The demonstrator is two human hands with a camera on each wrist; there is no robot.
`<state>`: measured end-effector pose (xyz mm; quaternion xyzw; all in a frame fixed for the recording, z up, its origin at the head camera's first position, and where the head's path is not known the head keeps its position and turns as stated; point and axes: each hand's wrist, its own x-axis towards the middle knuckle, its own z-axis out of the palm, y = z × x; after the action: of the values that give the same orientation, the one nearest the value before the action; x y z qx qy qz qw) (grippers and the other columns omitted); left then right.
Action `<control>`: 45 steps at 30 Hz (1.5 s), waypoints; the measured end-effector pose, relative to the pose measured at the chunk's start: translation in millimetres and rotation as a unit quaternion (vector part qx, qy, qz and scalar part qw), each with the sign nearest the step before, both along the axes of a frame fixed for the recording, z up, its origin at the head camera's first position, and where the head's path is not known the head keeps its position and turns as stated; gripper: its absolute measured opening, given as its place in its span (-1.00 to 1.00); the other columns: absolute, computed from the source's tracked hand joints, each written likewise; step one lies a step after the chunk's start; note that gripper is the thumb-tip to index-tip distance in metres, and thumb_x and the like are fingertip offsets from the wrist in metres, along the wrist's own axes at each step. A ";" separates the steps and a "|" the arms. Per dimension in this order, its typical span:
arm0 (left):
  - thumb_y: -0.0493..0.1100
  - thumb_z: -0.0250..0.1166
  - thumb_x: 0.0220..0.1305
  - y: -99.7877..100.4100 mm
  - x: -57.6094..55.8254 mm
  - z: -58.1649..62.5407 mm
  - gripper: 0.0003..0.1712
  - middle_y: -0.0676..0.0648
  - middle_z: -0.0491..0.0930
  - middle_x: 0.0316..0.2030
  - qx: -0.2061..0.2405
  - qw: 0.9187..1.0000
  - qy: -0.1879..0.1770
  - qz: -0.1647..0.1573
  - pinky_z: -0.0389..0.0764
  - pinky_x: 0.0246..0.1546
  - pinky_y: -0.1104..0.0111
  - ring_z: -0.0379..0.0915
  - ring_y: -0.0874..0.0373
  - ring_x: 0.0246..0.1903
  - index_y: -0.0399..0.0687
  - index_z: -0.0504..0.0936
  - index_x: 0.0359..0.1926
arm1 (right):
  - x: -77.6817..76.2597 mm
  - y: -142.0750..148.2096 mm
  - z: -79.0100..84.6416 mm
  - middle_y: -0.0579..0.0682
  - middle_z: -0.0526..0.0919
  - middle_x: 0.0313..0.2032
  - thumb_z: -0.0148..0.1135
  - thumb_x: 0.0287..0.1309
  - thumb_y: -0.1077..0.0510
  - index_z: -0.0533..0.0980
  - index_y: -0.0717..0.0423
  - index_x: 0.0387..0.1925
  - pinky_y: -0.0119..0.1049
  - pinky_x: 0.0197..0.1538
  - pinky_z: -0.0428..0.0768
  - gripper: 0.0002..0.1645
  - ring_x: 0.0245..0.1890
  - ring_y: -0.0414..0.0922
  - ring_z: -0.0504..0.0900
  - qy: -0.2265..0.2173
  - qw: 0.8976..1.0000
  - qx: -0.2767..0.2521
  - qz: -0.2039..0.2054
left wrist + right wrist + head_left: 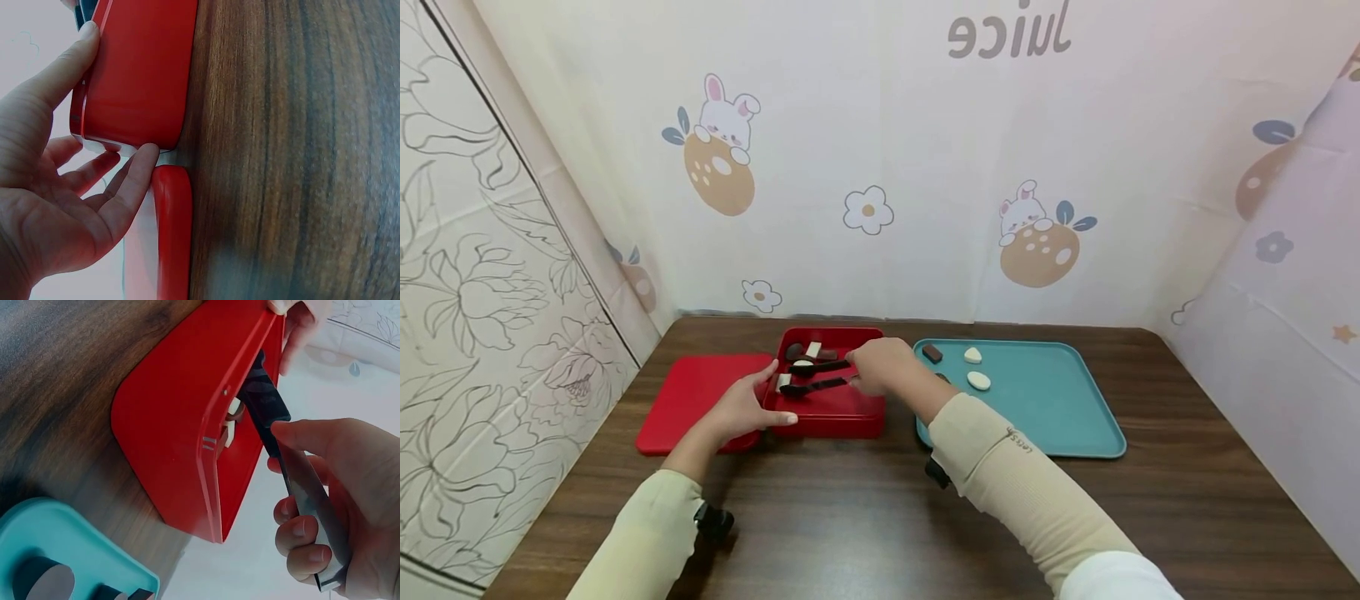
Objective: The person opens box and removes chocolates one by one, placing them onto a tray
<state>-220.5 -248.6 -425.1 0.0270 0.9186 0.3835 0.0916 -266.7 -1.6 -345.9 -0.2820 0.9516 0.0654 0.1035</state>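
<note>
In the head view my right hand (880, 367) grips a pair of tongs (312, 506) with metal handles and black ends. The ends reach down into a red box (827, 427), their tips spread apart among several small brown and white pieces resembling chocolates. A white piece (784, 382) lies beside the nearer tip, and a white oval (802, 363) shows by the farther one. My left hand (741, 410) holds the box at its near left corner, thumb along the front rim and fingers against the left wall. The box's far left part contains most pieces.
Left of the box lies a red lid (692, 404), flat on the wooden table (835, 517). A teal tray (1045, 408) stands to the right, partly covered by the right forearm. It bears a brown block (932, 353), a white triangle (973, 356) and another white oval (978, 381).
</note>
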 end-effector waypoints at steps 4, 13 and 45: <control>0.23 0.55 -0.11 -0.4 -0.1 0.4 0.31 -0.35 0.17 0.39 0.003 1.000 0.000 -0.001 0.41 0.14 -0.15 0.09 -0.27 0.33 -0.03 0.00 0.54 | 2.2 -5.1 -3.0 -0.08 0.69 -0.15 0.13 0.30 -0.19 0.41 -0.17 0.35 -0.32 -0.36 0.59 -0.38 -0.26 -0.17 0.55 -0.002 1.000 0.008 -0.011; 0.24 0.55 -0.12 -0.4 -0.2 -0.1 0.31 -0.31 0.17 0.41 0.001 1.000 0.006 -0.003 0.39 0.16 -0.16 0.08 -0.26 0.35 -0.03 0.02 0.53 | 5.3 -8.0 0.8 -0.06 0.67 -0.17 0.09 0.34 -0.17 0.39 -0.20 0.36 -0.34 -0.43 0.55 -0.41 -0.32 -0.16 0.54 0.004 0.999 0.019 -0.029; 0.23 0.55 -0.13 -0.9 -1.0 -2.0 0.31 -0.25 0.16 0.42 -0.001 1.000 0.005 0.001 0.53 0.05 -0.07 0.11 -0.24 0.33 -0.04 0.02 0.53 | -3.0 41.9 20.4 -0.04 0.67 -0.04 0.14 0.30 -0.14 0.49 -0.03 0.26 -0.17 -0.23 0.62 -0.44 -0.10 -0.07 0.61 -0.010 0.998 -0.013 -0.055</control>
<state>-221.5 -249.5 -427.1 0.0281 0.9196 0.3822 0.0868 -269.7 40.3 -325.5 -0.2312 0.9653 0.0446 0.1129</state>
